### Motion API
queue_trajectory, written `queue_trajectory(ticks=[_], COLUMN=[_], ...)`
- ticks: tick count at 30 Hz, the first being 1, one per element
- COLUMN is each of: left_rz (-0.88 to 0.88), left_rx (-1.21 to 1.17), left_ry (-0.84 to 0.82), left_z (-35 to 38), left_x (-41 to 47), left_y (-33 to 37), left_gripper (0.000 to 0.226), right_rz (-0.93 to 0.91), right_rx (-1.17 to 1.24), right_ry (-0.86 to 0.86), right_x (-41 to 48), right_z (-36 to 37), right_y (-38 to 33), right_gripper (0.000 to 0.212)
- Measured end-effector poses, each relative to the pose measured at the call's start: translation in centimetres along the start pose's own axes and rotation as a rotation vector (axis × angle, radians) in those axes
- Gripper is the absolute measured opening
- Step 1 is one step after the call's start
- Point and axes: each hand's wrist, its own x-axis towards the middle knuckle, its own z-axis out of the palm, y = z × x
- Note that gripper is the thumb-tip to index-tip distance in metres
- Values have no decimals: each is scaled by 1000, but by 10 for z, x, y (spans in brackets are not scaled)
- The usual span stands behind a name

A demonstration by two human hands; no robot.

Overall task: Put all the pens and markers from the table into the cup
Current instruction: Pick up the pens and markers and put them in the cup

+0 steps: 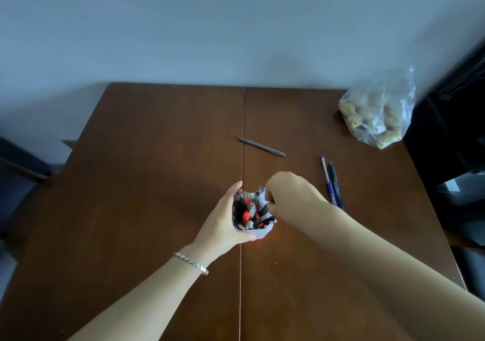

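A white cup (258,233) stands near the middle of the brown table (157,157), packed with several pens and markers (248,212), some red-capped. My left hand (223,222) is wrapped around the cup's left side. My right hand (291,196) hovers over the cup's right rim, fingers pinched on a pen that is partly inside the cup. A grey pen (261,146) lies on the table beyond the cup. Two blue pens (331,180) lie side by side to the right, partly hidden by my right forearm.
A clear plastic bag (378,112) with yellowish lumps sits at the table's far right corner. A seam (242,130) runs down the table's middle. Dark furniture stands off the right edge, and a dark chair off the left edge.
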Motion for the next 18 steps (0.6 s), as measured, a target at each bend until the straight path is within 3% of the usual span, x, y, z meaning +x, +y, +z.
queue_trajectory(ticks=[6, 11, 13, 16, 18], left_rz=[9, 7, 1, -5, 1], left_rx=[-13, -10, -47, -52, -22], left_ry=[17, 26, 27, 29, 32], left_z=[2, 4, 4, 4, 5], left_x=[1, 2, 2, 3, 4], left_y=[-1, -5, -5, -4, -5], left_gripper=[103, 105, 103, 104, 105], right_rz=[-11, -70, -83, 1, 54], right_rx=[202, 212, 136, 131, 114], right_ry=[197, 504, 442, 245, 119], right_x=[-5, -10, -9, 0, 3], right_z=[42, 73, 83, 80, 70], right_y=[-5, 2, 1, -6, -11], right_gripper=[24, 42, 53, 86, 84])
